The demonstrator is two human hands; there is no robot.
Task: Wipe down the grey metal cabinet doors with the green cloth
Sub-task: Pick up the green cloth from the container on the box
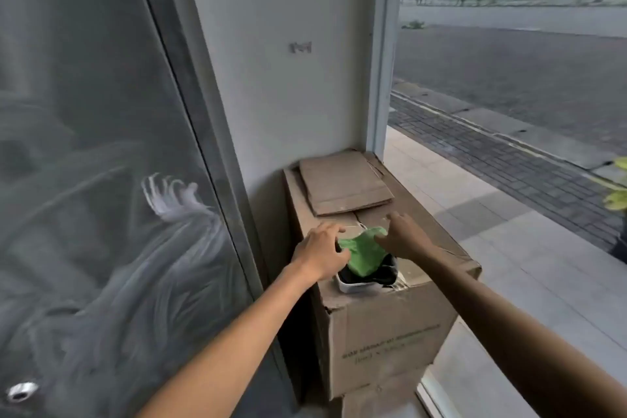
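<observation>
Head view: green cloth [364, 253] between left hand [320, 252] and right hand [405, 238] fingers [381, 238]

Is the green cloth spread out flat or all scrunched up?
Scrunched up. The green cloth is a bunched lump over a white tray; left hand and right hand hold its ends.
</observation>
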